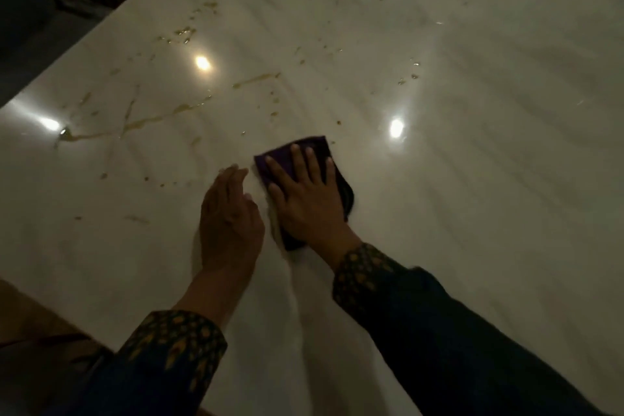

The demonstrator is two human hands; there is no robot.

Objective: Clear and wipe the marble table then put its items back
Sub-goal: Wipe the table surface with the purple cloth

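A purple cloth (297,176) is pressed flat on the marble table (472,111) by the right hand (309,194), its fingers spread wide. The left hand (228,216) is laid just beside it on the bare table, fingers straight and close together, with nothing held. Yellow-brown spills (152,120) are seen farther out, mostly to the left.

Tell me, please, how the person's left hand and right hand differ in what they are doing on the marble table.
The right hand lies flat with spread fingers pressing the purple cloth onto the marble table; the left hand touches no cloth and sits on its edge beside it, fingers together. The right hand sits nearer the table's middle, the left nearer the yellowish spills. Both have straight fingers and patterned cuffs.
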